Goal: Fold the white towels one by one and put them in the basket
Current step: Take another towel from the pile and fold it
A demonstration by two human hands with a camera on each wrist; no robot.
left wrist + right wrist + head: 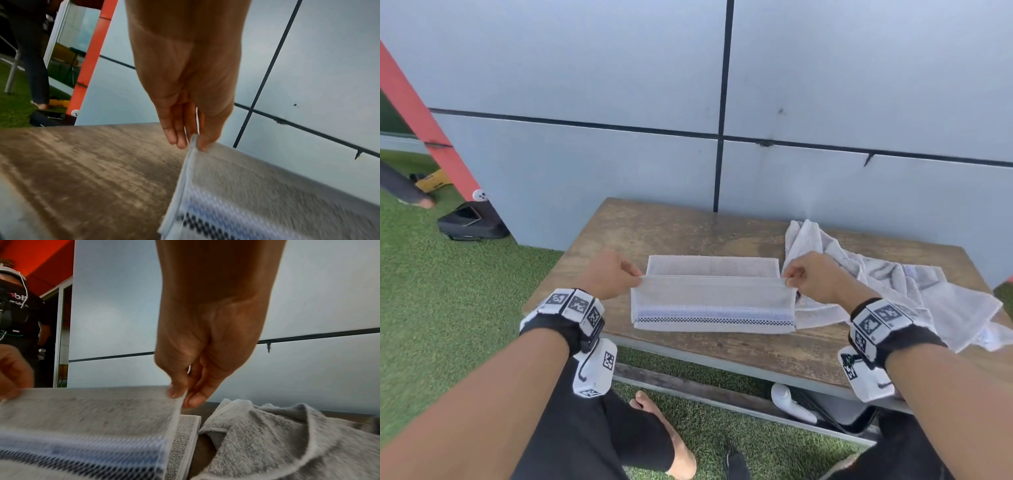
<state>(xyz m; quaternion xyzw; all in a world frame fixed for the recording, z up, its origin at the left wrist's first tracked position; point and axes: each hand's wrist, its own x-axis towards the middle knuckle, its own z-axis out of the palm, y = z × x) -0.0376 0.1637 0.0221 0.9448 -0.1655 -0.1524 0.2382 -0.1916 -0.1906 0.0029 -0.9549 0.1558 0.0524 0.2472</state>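
A white towel [712,298] with a blue and black checked band lies on the wooden table [688,233], its near half raised over the far half. My left hand [616,274] pinches the raised edge's left corner [194,141] between thumb and fingers. At the right corner [182,395] my right hand [811,274] pinches the same edge. The lifted flap [86,407] is stretched flat between both hands, a little above the layer beneath. No basket shows in any view.
A crumpled heap of white towels [887,291] lies on the table's right side and hangs over its front edge. A grey panelled wall [825,102] stands close behind the table. Below are green turf [448,308], a black bag [470,222] and white devices [791,401] on a lower shelf.
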